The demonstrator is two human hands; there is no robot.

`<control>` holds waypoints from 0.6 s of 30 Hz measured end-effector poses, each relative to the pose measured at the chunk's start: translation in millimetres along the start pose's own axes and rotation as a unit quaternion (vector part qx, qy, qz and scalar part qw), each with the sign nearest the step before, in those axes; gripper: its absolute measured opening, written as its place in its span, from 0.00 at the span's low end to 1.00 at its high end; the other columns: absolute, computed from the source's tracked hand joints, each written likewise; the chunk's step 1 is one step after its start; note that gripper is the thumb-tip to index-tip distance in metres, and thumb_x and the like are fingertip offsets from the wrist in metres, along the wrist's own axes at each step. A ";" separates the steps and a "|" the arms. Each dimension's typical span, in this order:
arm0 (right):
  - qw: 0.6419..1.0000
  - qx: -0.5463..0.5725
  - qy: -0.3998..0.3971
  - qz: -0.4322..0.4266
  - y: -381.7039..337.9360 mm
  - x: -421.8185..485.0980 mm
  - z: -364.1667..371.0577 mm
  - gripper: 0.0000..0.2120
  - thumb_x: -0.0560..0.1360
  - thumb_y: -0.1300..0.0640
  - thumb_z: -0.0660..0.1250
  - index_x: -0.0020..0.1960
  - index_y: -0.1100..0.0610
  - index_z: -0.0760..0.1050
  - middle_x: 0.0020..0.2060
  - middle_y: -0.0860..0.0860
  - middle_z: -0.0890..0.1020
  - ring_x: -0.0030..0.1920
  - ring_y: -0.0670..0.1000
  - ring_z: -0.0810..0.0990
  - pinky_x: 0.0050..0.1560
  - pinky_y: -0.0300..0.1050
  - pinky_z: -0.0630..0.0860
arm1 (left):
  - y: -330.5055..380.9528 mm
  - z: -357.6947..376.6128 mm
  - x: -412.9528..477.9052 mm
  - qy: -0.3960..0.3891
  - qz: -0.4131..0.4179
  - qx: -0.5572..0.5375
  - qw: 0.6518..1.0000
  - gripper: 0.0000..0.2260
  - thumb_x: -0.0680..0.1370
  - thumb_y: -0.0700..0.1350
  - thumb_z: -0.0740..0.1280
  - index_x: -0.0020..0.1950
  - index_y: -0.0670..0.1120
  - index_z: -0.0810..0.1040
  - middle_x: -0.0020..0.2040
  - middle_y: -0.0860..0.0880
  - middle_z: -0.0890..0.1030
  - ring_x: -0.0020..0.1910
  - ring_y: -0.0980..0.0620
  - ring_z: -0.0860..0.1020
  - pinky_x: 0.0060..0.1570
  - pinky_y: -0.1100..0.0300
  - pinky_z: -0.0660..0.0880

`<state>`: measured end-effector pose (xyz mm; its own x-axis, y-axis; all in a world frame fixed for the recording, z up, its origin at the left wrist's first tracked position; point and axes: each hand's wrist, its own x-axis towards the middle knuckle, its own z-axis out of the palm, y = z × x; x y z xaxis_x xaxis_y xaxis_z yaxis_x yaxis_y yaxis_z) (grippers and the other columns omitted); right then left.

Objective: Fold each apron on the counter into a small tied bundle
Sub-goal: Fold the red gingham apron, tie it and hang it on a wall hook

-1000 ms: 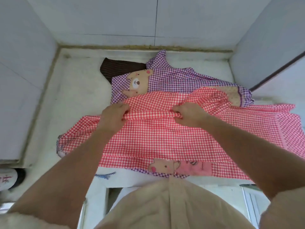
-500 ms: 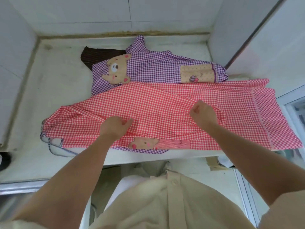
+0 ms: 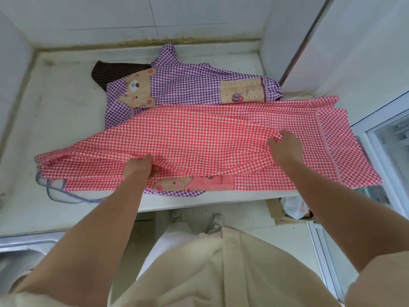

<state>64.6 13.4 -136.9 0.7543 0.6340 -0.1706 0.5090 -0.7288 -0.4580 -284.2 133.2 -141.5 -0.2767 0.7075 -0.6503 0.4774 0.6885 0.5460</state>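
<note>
Red gingham apron (image 3: 199, 138) on counter (image 3: 55, 120), left hand (image 3: 138, 167) and right hand (image 3: 285, 146) pinching folds (both fists closed on cloth)

A red-and-white checked apron (image 3: 210, 138) lies lengthwise along the table's front edge. It is folded over itself, and its right end reaches past the right edge. A bear patch (image 3: 174, 183) shows at its front hem. Behind it, nearer the back edge, a purple checked apron (image 3: 188, 85) lies crumpled and partly under the red one, with its bear face (image 3: 138, 89) and pocket (image 3: 241, 91) uppermost. A dark brown striped cloth (image 3: 110, 70) peeks out at its back left.
</note>
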 end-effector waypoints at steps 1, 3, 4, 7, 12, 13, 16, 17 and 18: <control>1.000 -0.013 -0.008 0.007 3.9 1.7 -0.4 0.17 0.77 0.52 0.65 0.61 0.61 0.75 0.54 0.59 0.81 0.55 0.61 0.79 0.57 0.53 0.76 | -1.5 0.8 -5.3 -0.036 -0.008 0.022 0.999 0.10 0.79 0.43 0.66 0.40 0.39 0.76 0.33 0.44 0.81 0.27 0.50 0.78 0.35 0.57 0.79; 0.999 -0.041 -0.009 0.012 9.4 2.1 -0.7 0.18 0.76 0.55 0.66 0.63 0.61 0.72 0.58 0.59 0.79 0.58 0.61 0.77 0.59 0.55 0.74 | -7.8 3.2 -21.0 -0.134 -0.041 0.061 0.988 0.07 0.79 0.40 0.65 0.44 0.37 0.78 0.38 0.41 0.83 0.30 0.49 0.81 0.31 0.58 0.79; 0.998 -0.064 0.009 0.000 8.2 1.9 0.3 0.18 0.75 0.57 0.67 0.64 0.60 0.71 0.59 0.59 0.77 0.60 0.61 0.75 0.61 0.55 0.72 | -11.3 4.2 -28.7 -0.171 -0.058 0.071 0.981 0.07 0.79 0.40 0.65 0.45 0.38 0.79 0.41 0.41 0.84 0.33 0.49 0.81 0.32 0.58 0.78; 0.987 -0.090 0.077 -0.105 -10.8 -7.9 7.5 0.22 0.71 0.60 0.69 0.64 0.58 0.69 0.60 0.58 0.72 0.63 0.58 0.69 0.64 0.55 0.64 | -21.3 6.5 -34.7 -0.171 -0.067 0.027 0.983 0.06 0.80 0.39 0.64 0.48 0.37 0.79 0.40 0.43 0.83 0.35 0.50 0.80 0.27 0.61 0.77; 0.927 -0.016 -0.049 -0.372 -55.9 -36.0 39.6 0.20 0.73 0.61 0.67 0.64 0.55 0.72 0.59 0.53 0.72 0.63 0.53 0.69 0.67 0.52 0.66 | -36.7 -1.3 -9.9 -0.029 -0.069 -0.121 0.990 0.11 0.77 0.44 0.68 0.54 0.38 0.79 0.41 0.43 0.84 0.31 0.50 0.80 0.23 0.63 0.76; 0.909 -0.026 -0.106 -0.402 -64.5 -43.4 47.1 0.21 0.74 0.60 0.67 0.66 0.54 0.71 0.61 0.52 0.72 0.64 0.52 0.68 0.68 0.51 0.65 | -41.0 -5.3 -4.9 -0.008 -0.077 -0.145 0.986 0.11 0.77 0.46 0.69 0.54 0.39 0.79 0.43 0.43 0.84 0.31 0.50 0.80 0.25 0.62 0.76; 0.867 -0.142 -0.232 -0.417 -71.9 -54.1 70.2 0.27 0.76 0.53 0.67 0.73 0.52 0.65 0.71 0.53 0.66 0.71 0.54 0.63 0.73 0.56 0.62 | -51.3 -17.2 5.2 0.052 -0.062 -0.162 0.983 0.08 0.78 0.45 0.68 0.47 0.41 0.78 0.41 0.44 0.83 0.31 0.50 0.79 0.33 0.58 0.79; 0.859 -0.191 -0.242 -0.409 -71.2 -53.8 76.2 0.27 0.76 0.51 0.66 0.74 0.51 0.64 0.72 0.53 0.65 0.72 0.54 0.63 0.73 0.57 0.62 | -55.1 -22.2 7.7 0.074 -0.049 -0.138 0.986 0.08 0.78 0.44 0.67 0.42 0.42 0.77 0.38 0.45 0.82 0.32 0.49 0.79 0.39 0.55 0.80; 0.861 -0.215 -0.235 -0.396 -69.5 -51.5 79.0 0.26 0.76 0.51 0.66 0.73 0.51 0.66 0.71 0.53 0.67 0.72 0.54 0.64 0.73 0.57 0.63 | -58.7 -26.0 10.6 0.083 -0.033 -0.100 0.991 0.09 0.78 0.44 0.66 0.39 0.43 0.76 0.35 0.46 0.81 0.33 0.49 0.79 0.42 0.54 0.79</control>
<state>-42.4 51.8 -165.1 -0.1006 0.9370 -0.3345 0.9694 0.0166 -0.2449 -336.8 104.4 -166.8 -0.4432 0.6653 -0.6008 0.2829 0.7398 0.6105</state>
